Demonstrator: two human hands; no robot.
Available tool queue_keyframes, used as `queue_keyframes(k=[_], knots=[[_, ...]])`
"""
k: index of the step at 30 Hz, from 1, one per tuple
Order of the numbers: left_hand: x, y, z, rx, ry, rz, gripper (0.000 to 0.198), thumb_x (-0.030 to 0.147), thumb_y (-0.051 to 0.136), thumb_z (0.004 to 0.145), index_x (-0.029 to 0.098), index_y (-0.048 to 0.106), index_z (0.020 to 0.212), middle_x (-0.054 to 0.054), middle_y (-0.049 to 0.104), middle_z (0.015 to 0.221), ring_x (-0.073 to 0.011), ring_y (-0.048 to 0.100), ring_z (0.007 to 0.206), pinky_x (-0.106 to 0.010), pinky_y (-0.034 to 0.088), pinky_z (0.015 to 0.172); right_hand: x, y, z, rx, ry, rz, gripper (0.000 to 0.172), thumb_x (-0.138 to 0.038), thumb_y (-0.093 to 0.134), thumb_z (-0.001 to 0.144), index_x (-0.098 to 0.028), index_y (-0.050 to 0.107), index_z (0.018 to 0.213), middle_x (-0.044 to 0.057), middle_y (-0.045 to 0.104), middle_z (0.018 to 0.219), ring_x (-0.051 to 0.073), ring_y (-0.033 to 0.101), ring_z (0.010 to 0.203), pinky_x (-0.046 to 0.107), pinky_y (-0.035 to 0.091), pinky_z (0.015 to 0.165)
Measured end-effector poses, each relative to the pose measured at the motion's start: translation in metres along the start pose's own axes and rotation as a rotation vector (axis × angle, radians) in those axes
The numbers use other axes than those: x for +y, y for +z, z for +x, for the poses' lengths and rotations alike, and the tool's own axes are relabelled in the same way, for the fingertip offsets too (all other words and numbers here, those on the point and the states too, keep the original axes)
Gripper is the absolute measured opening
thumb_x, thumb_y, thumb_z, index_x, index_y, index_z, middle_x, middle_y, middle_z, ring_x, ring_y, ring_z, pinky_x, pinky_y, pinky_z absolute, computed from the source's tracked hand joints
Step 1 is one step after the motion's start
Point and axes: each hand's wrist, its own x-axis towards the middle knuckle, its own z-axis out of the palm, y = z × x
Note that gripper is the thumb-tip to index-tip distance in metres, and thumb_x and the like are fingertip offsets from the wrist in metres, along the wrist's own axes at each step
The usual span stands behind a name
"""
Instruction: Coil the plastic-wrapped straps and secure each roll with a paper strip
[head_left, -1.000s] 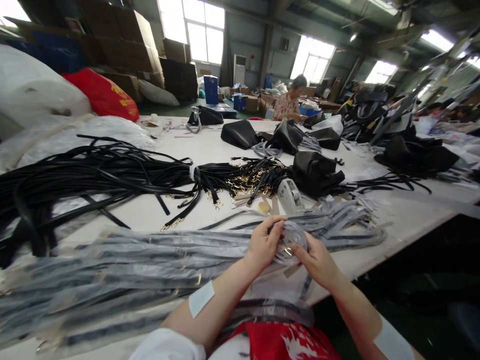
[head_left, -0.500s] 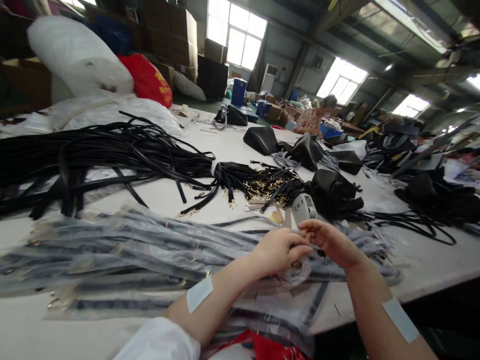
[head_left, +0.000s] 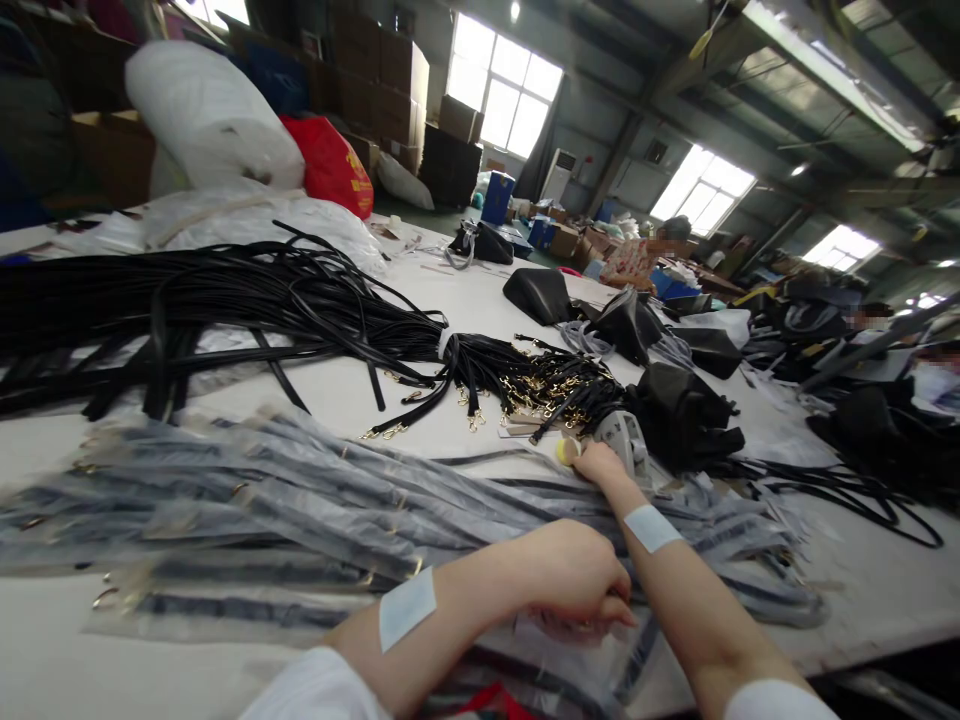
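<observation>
My right hand (head_left: 601, 463) reaches forward, fingers closed at a small round yellow thing (head_left: 565, 451), whose kind I cannot make out. Just beside it stands a white, rounded device (head_left: 624, 435). My left hand (head_left: 576, 575) is curled low over the near side of the pile, its fingertips mostly hidden underneath; some clear plastic shows below them, and what they hold is unclear. Under and around both hands lie dark straps in clear plastic sleeves (head_left: 322, 500), with gold-coloured metal parts at places.
A bundle of black straps (head_left: 225, 300) with gold clasps (head_left: 555, 390) lies behind the sleeves. Black bags (head_left: 679, 415) stand at the right. A white roll (head_left: 217, 120) and a red bag (head_left: 330, 165) are at the back left. A person (head_left: 637, 262) sits farther off.
My hands were close together over the sleeves. My right hand has moved forward to the yellow thing, and my left hand has come nearer and lower. The view has shifted slightly.
</observation>
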Motion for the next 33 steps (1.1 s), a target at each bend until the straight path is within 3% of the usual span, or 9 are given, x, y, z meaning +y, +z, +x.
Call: queue_keyframes(k=[5, 11, 20, 29, 33], knots=[[0.002, 0.0, 0.001, -0.001, 0.002, 0.02, 0.029, 0.046, 0.057, 0.088, 0.024, 0.076, 0.087, -0.002, 0.071, 0.068, -0.0193, 0.064, 0.06, -0.027, 0.035, 0.046, 0.006, 0.001, 0.011, 0.016, -0.02, 0.008, 0.03, -0.033, 0.058, 0.095, -0.018, 0.059, 0.121, 0.009, 0.059, 0.124, 0.023, 0.062, 0.104, 0.043, 0.053, 0.088], [0.005, -0.003, 0.001, -0.053, -0.017, -0.022, 0.03, 0.045, 0.055, 0.089, 0.023, 0.075, 0.085, -0.001, 0.069, 0.064, -0.0177, 0.06, 0.056, -0.028, 0.028, 0.042, 0.001, 0.006, 0.014, -0.028, -0.099, 0.062, 0.031, -0.033, 0.059, 0.095, -0.017, 0.058, 0.121, 0.009, 0.061, 0.121, 0.022, 0.063, 0.1, 0.042, 0.055, 0.084], [0.003, -0.001, 0.001, -0.027, 0.003, -0.01, 0.03, 0.047, 0.056, 0.088, 0.023, 0.075, 0.084, -0.001, 0.071, 0.069, -0.0187, 0.061, 0.061, -0.029, 0.031, 0.044, -0.012, 0.014, 0.002, -0.002, -0.027, -0.112, 0.035, -0.032, 0.062, 0.093, -0.013, 0.058, 0.121, 0.013, 0.06, 0.123, 0.023, 0.062, 0.104, 0.042, 0.054, 0.087], [0.003, -0.002, 0.001, -0.023, -0.016, 0.003, 0.032, 0.047, 0.055, 0.089, 0.024, 0.076, 0.094, -0.002, 0.073, 0.072, -0.0191, 0.064, 0.063, -0.028, 0.031, 0.046, -0.001, -0.016, 0.002, -0.062, -0.047, -0.164, 0.029, -0.033, 0.059, 0.095, -0.017, 0.059, 0.12, 0.009, 0.061, 0.122, 0.022, 0.063, 0.102, 0.042, 0.054, 0.086], [0.006, 0.002, 0.002, -0.035, 0.008, 0.035, 0.033, 0.048, 0.053, 0.09, 0.023, 0.076, 0.093, -0.002, 0.073, 0.073, -0.0192, 0.064, 0.063, -0.029, 0.03, 0.045, -0.008, -0.01, -0.001, -0.06, -0.058, -0.162, 0.031, -0.033, 0.059, 0.094, -0.016, 0.059, 0.12, 0.009, 0.061, 0.121, 0.022, 0.063, 0.102, 0.042, 0.054, 0.086]])
